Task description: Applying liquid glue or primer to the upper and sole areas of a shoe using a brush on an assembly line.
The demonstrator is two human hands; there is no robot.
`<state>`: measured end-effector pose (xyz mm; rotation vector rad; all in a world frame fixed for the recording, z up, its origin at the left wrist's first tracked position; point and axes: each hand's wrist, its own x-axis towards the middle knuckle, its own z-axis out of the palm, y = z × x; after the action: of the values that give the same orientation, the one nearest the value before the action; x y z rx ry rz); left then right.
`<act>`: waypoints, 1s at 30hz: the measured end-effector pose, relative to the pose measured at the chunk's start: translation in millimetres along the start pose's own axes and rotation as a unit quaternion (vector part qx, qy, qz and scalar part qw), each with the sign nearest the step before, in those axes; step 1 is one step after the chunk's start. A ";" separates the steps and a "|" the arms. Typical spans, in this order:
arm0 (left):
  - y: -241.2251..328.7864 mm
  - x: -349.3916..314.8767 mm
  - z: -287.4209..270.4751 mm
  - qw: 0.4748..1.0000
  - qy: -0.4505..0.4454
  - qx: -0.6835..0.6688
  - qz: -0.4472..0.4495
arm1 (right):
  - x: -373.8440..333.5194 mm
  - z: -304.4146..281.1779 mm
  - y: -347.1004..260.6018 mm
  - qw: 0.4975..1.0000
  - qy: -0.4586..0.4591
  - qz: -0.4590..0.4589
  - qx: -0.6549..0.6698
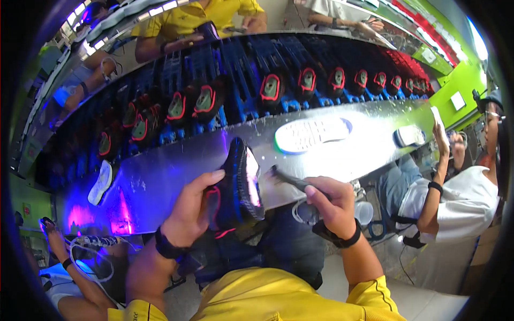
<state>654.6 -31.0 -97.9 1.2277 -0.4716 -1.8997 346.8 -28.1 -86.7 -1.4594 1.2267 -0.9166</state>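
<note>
My left hand (188, 208) is closed around a black shoe upper (233, 187) with red trim, tilted so that its pale underside faces right. My right hand (333, 202) grips a small dark brush (292, 181) by its handle. The bristles point left toward the underside, with a small gap between them and the shoe. On the metal bench beyond my hands lies a white shoe sole (313, 135), brightly lit.
A blue rack conveyor (249, 104) carrying several black shoes runs along the bench's far side. More soles lie at the left (100, 183) and right (409, 136). A plastic cup (363, 213) stands near my right wrist. Co-workers sit opposite and to both sides.
</note>
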 end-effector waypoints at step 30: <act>147.6 239.8 -179.1 0.676 0.076 0.707 0.193 | -3.6 6.0 31.2 0.976 0.138 0.120 0.116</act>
<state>827.1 -289.4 -219.7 1.8908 -2.1458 -0.7780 344.3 -23.6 -118.2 -0.9983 1.4096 -1.0796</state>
